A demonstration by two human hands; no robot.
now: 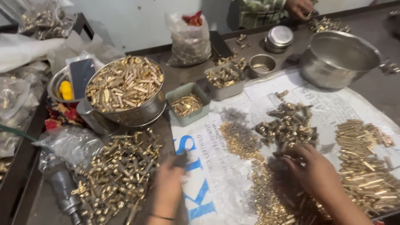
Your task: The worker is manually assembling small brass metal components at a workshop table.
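Observation:
My left hand (168, 187) is blurred at the lower middle, fingers closed around a small dark piece near its tip, right beside a heap of brass fittings (118, 175). My right hand (310, 168) rests fingers-down on a pile of dull brass fittings (289, 123), pinching at pieces there. A strip of small brass pins (239, 139) runs between the two hands on a white printed sheet (216, 183). A pile of brass rods (362, 166) lies to the right of my right hand.
A steel bowl (129, 112) full of brass rods stands at the left. Two small trays (187, 104) (225, 79) hold brass bits. A large empty steel pot (337, 58), a lidded tin (279, 38) and plastic bags (189, 41) sit behind. Another person's hand (300, 7) works at the far edge.

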